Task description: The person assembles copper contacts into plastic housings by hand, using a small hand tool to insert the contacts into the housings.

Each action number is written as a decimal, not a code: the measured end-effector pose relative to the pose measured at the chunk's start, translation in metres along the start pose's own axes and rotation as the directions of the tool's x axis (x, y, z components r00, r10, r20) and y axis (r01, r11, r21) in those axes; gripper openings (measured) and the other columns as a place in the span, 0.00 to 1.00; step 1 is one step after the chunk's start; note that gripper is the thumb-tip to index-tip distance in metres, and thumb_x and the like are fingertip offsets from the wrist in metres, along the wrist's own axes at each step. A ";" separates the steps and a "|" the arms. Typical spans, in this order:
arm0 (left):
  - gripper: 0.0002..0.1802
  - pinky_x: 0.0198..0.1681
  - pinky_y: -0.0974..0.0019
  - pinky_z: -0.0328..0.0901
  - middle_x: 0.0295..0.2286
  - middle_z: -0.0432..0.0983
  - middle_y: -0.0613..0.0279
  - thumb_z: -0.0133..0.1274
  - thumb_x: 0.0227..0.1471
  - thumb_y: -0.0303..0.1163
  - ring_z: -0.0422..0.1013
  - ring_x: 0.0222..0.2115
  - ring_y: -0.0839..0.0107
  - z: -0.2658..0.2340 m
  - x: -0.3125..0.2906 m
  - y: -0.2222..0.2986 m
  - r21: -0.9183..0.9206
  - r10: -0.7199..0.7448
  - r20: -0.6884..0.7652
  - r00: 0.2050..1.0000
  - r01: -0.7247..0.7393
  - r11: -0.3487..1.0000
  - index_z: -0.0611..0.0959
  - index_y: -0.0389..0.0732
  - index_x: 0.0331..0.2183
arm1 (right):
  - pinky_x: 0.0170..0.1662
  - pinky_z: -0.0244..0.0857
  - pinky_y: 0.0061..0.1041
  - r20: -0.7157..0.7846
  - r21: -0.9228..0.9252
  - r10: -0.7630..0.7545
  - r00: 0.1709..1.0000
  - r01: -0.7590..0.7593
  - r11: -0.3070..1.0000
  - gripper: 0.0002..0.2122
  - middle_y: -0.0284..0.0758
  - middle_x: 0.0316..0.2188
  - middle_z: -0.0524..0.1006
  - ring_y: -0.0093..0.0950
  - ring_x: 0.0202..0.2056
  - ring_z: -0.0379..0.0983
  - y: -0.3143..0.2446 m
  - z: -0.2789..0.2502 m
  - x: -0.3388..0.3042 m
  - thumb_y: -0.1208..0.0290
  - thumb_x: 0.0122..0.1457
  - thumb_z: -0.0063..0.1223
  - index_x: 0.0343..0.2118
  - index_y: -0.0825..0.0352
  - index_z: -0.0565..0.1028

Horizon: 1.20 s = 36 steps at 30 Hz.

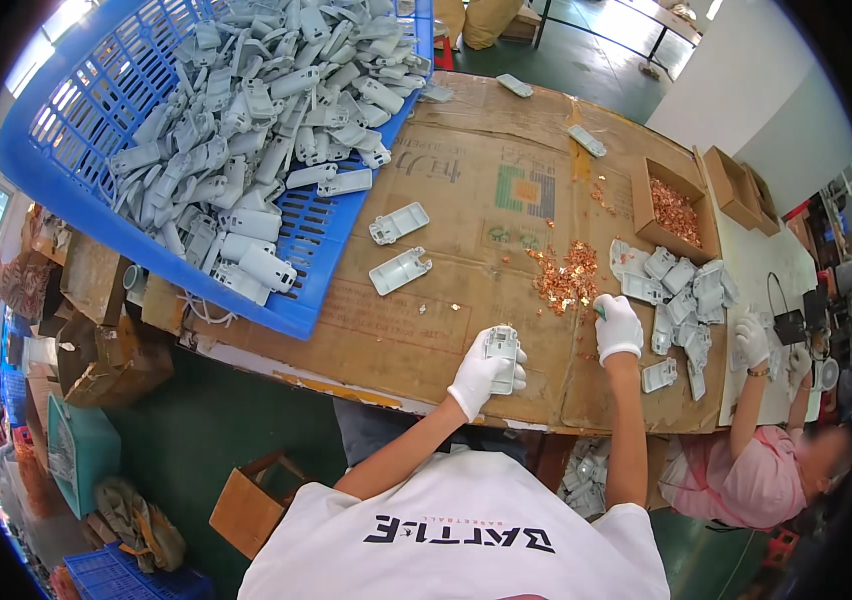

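Note:
My left hand (483, 372), in a white glove, is closed around a light grey plastic housing (502, 346), its hollow inner side turned up, near the table's front edge. My right hand (619, 329), also gloved, is pinched shut on a thin green tool (600, 314); most of it is hidden by the fingers, so its exact kind does not show. Just beyond that hand lies a loose pile of small copper-coloured metal pieces (568, 277). Two more housings, one (399, 223) behind the other (401, 271), lie left of the pile.
A blue plastic basket (316, 262) heaped with grey housings (246, 130) stands at the left. Right of my right hand are stacked housings (684, 300) and a cardboard box (646, 215) of copper pieces. A co-worker in pink (756, 478) works at the far right. A wooden stool (248, 508) stands below.

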<state>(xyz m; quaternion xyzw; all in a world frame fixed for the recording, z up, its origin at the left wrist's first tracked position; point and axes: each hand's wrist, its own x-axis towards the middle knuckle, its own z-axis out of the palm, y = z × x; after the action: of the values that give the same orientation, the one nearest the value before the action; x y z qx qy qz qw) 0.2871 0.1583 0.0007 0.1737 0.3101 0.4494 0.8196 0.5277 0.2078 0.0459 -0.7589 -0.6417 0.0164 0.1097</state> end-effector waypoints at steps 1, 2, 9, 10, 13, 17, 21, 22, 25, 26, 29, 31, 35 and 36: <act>0.27 0.28 0.61 0.74 0.33 0.73 0.55 0.45 0.46 0.18 0.74 0.25 0.66 0.002 0.000 0.000 0.058 -0.003 -0.023 1.000 0.005 0.998 0.65 0.42 0.51 | 0.36 0.68 0.43 0.000 -0.002 0.000 1.000 0.000 1.000 0.06 0.37 0.33 0.73 0.45 0.33 0.74 0.002 0.000 0.001 0.75 0.51 0.54 0.31 0.56 0.73; 0.28 0.28 0.61 0.74 0.33 0.72 0.55 0.44 0.46 0.17 0.74 0.26 0.66 0.004 0.000 0.000 0.116 -0.004 -0.045 0.999 0.009 0.993 0.65 0.42 0.51 | 0.36 0.68 0.43 0.014 0.006 -0.006 1.000 0.006 1.000 0.06 0.37 0.33 0.74 0.45 0.34 0.74 0.004 -0.001 0.003 0.75 0.51 0.53 0.31 0.56 0.74; 0.27 0.30 0.61 0.75 0.34 0.72 0.55 0.44 0.46 0.17 0.74 0.27 0.67 0.002 0.000 -0.004 0.140 0.000 -0.026 1.000 0.004 0.990 0.65 0.41 0.51 | 0.38 0.69 0.42 0.080 -0.030 0.067 0.995 -0.065 0.997 0.05 0.40 0.35 0.74 0.45 0.36 0.74 0.003 -0.002 0.002 0.73 0.53 0.53 0.34 0.57 0.75; 0.27 0.30 0.61 0.75 0.34 0.72 0.55 0.44 0.46 0.18 0.74 0.27 0.67 0.002 0.000 -0.005 0.141 -0.005 -0.026 1.000 0.009 0.990 0.65 0.41 0.51 | 0.38 0.69 0.42 0.081 -0.032 0.064 0.995 -0.062 0.998 0.05 0.40 0.35 0.74 0.45 0.36 0.74 0.002 -0.001 0.002 0.73 0.53 0.53 0.34 0.57 0.75; 0.27 0.31 0.61 0.75 0.34 0.72 0.55 0.44 0.47 0.18 0.74 0.27 0.66 -0.004 0.002 -0.003 0.123 -0.008 -0.030 1.000 0.011 0.992 0.65 0.40 0.51 | 0.40 0.68 0.41 0.107 -0.054 0.101 0.989 -0.096 0.994 0.06 0.44 0.33 0.74 0.46 0.37 0.73 -0.008 0.000 0.009 0.74 0.53 0.53 0.34 0.60 0.75; 0.25 0.31 0.61 0.74 0.34 0.72 0.56 0.45 0.47 0.19 0.74 0.27 0.66 0.001 0.003 0.000 0.111 0.006 0.001 1.000 -0.006 0.994 0.65 0.40 0.50 | 0.42 0.68 0.44 0.227 -0.126 0.152 0.962 -0.126 0.984 0.07 0.48 0.37 0.73 0.48 0.39 0.73 -0.017 -0.022 0.013 0.74 0.54 0.52 0.36 0.62 0.74; 0.24 0.30 0.60 0.74 0.34 0.73 0.57 0.46 0.48 0.20 0.74 0.28 0.67 -0.002 0.012 -0.004 0.058 -0.004 0.050 0.999 0.001 0.998 0.66 0.42 0.49 | 0.41 0.68 0.47 0.237 -0.142 0.153 0.959 -0.121 0.982 0.08 0.48 0.44 0.69 0.51 0.39 0.73 -0.022 -0.027 0.013 0.74 0.52 0.52 0.37 0.62 0.72; 0.23 0.30 0.60 0.74 0.34 0.73 0.58 0.46 0.48 0.20 0.74 0.27 0.67 -0.007 0.012 -0.009 0.047 0.016 0.048 0.999 -0.019 0.999 0.67 0.42 0.49 | 0.40 0.68 0.48 0.231 -0.155 0.165 0.959 -0.132 0.979 0.09 0.47 0.47 0.66 0.51 0.38 0.73 -0.020 -0.016 0.011 0.74 0.51 0.52 0.36 0.63 0.71; 0.24 0.31 0.59 0.74 0.34 0.73 0.57 0.45 0.48 0.19 0.75 0.28 0.66 -0.014 0.010 -0.012 0.059 0.004 0.064 0.998 -0.007 0.998 0.67 0.43 0.49 | 0.38 0.68 0.48 0.102 -0.091 0.058 0.993 -0.048 0.995 0.08 0.46 0.45 0.66 0.50 0.33 0.74 -0.020 -0.006 -0.001 0.75 0.49 0.52 0.33 0.65 0.70; 0.24 0.31 0.59 0.74 0.34 0.73 0.56 0.45 0.48 0.19 0.75 0.28 0.66 -0.015 0.007 -0.011 0.071 0.002 0.046 0.999 -0.005 0.997 0.66 0.43 0.49 | 0.37 0.69 0.48 0.063 -0.056 0.040 0.997 -0.037 0.998 0.07 0.46 0.44 0.66 0.50 0.32 0.74 -0.021 -0.003 -0.002 0.75 0.49 0.53 0.32 0.65 0.70; 0.24 0.31 0.59 0.74 0.34 0.73 0.56 0.45 0.48 0.19 0.75 0.28 0.66 -0.009 0.004 -0.011 0.104 0.002 0.060 0.998 -0.008 0.995 0.66 0.42 0.49 | 0.34 0.69 0.46 -0.081 -0.009 0.033 0.996 -0.034 0.999 0.09 0.42 0.42 0.66 0.48 0.30 0.74 -0.012 -0.003 -0.010 0.75 0.47 0.55 0.30 0.65 0.68; 0.24 0.32 0.58 0.74 0.34 0.73 0.56 0.46 0.48 0.20 0.75 0.28 0.65 -0.008 0.003 -0.011 0.077 -0.006 0.075 0.997 0.000 0.997 0.66 0.42 0.49 | 0.31 0.69 0.45 -0.190 0.030 0.019 0.982 -0.013 0.999 0.10 0.40 0.36 0.69 0.46 0.28 0.74 -0.011 -0.004 -0.013 0.75 0.45 0.56 0.30 0.63 0.67; 0.22 0.34 0.61 0.74 0.36 0.74 0.58 0.48 0.49 0.21 0.75 0.31 0.67 -0.008 -0.005 0.002 0.192 -0.074 0.016 0.997 0.070 0.979 0.69 0.40 0.48 | 0.31 0.67 0.39 -0.258 0.260 -0.049 0.965 0.118 0.958 0.07 0.39 0.25 0.71 0.41 0.27 0.73 -0.034 -0.021 -0.027 0.77 0.45 0.54 0.27 0.61 0.71; 0.23 0.35 0.62 0.73 0.37 0.74 0.59 0.48 0.49 0.22 0.74 0.33 0.68 0.007 -0.017 0.017 0.273 -0.060 -0.031 0.998 0.066 0.960 0.71 0.38 0.49 | 0.31 0.67 0.37 -0.256 0.330 -0.046 0.966 0.132 0.935 0.06 0.39 0.24 0.71 0.40 0.27 0.73 -0.042 -0.022 -0.032 0.78 0.45 0.54 0.27 0.61 0.72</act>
<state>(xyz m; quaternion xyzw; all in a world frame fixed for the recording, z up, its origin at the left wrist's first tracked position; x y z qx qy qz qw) 0.2742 0.1535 0.0218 0.2705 0.3838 0.3776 0.7981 0.4852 0.1801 0.0717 -0.6943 -0.6443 0.0300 0.3192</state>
